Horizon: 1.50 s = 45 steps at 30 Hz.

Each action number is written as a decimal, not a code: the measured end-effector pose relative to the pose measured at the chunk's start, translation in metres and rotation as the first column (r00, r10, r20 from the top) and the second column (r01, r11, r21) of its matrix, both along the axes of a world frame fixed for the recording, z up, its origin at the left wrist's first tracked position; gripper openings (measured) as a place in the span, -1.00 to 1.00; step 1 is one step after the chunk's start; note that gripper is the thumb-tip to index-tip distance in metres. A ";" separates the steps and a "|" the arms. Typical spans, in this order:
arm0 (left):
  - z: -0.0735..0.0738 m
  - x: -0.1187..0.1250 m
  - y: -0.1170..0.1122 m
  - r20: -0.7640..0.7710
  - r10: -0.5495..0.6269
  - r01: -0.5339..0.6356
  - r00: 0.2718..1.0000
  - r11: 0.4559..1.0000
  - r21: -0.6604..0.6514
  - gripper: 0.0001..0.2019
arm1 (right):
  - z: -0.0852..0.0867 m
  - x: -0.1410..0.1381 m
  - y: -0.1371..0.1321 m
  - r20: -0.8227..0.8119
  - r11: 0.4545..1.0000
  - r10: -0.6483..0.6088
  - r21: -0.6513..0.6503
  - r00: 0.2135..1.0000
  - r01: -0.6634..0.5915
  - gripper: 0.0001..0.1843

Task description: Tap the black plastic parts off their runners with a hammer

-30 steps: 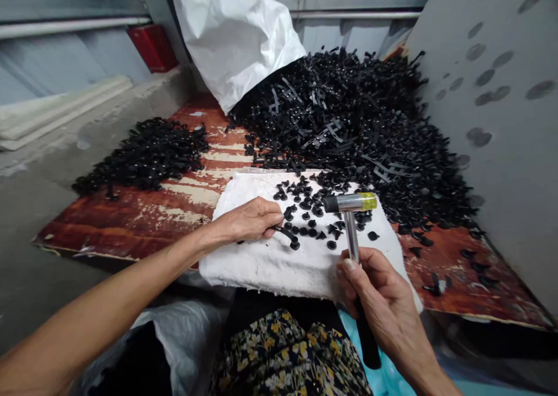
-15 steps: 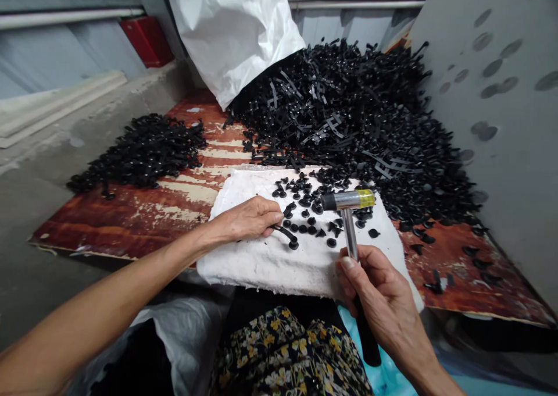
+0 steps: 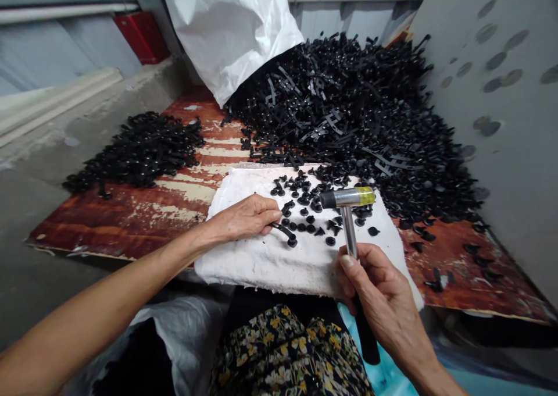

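My left hand (image 3: 250, 216) pinches one end of a black strip (image 3: 282, 230) low over a white cloth (image 3: 235, 262). At the strip's far end is a round black button-like piece (image 3: 292, 241) on the cloth. My right hand (image 3: 375, 285) is wrapped round the handle of a small mallet (image 3: 349, 227), whose metal head has one black face and one yellow face. The mallet is held up above the cloth, apart from the strip. Several loose black button-like pieces (image 3: 305, 198) with stems lie scattered on the cloth beyond both hands.
A large heap of black strips and button pieces (image 3: 349, 111) covers the back right of the worn red board (image 3: 108, 221). A smaller pile of black strips (image 3: 139, 152) lies left. A white sack (image 3: 231, 29) stands behind; a grey spotted panel (image 3: 501, 122) borders the right.
Both hands keep the same hold and pose. The whole view has shifted very slightly; the strip and mallet show no clear movement over the cloth.
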<state>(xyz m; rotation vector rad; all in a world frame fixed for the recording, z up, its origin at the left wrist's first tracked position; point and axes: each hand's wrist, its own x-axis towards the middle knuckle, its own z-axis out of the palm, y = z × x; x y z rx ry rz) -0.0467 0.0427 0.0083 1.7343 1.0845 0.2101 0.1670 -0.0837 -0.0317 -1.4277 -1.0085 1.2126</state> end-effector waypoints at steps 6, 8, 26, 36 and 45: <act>0.001 0.000 -0.002 -0.012 -0.047 0.047 0.999 0.998 0.043 -0.75 | 0.000 0.000 0.001 0.009 1.000 0.017 0.009 1.000 -0.017 -0.63; 0.003 0.001 -0.001 -0.035 -0.052 0.054 0.998 0.997 0.053 -0.74 | -0.001 0.000 0.001 0.015 1.000 0.021 0.003 1.000 -0.021 -0.63; 0.013 0.004 0.004 -0.124 -0.049 0.049 0.991 0.999 -0.005 -0.74 | 0.010 0.005 0.001 0.185 0.994 0.095 0.034 0.978 -0.103 -0.58; 0.016 0.008 0.007 -0.212 -0.137 0.174 0.968 0.970 0.169 -0.76 | 0.030 0.009 0.020 0.664 0.804 -0.040 0.465 0.747 -0.370 -0.40; 0.011 0.004 0.011 -0.168 -0.152 0.183 0.974 0.965 0.188 -0.75 | 0.029 0.012 0.023 0.724 0.743 -0.092 0.506 0.683 -0.437 -0.26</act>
